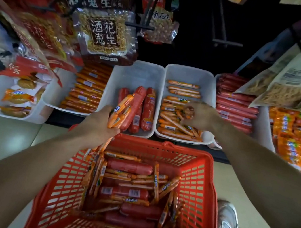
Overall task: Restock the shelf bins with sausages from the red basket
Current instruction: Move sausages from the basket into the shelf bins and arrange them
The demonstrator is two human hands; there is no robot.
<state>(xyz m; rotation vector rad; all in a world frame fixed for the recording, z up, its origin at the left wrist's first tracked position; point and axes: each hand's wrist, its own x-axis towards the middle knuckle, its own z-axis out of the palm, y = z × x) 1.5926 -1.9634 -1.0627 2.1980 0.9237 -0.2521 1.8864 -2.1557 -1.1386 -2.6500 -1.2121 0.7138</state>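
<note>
Gripping spare thin sausages (120,108) in my left hand (98,124) above the red basket (210,188), I clutch others in my right hand (201,116) over the matching bin (189,73) beyond.

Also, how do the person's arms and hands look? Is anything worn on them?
The left arm and the right arm are bare up to the picture's edge, with no sleeve in view. The left hand and the right hand wear no gloves. I see no watch, bracelet or ring.
</note>
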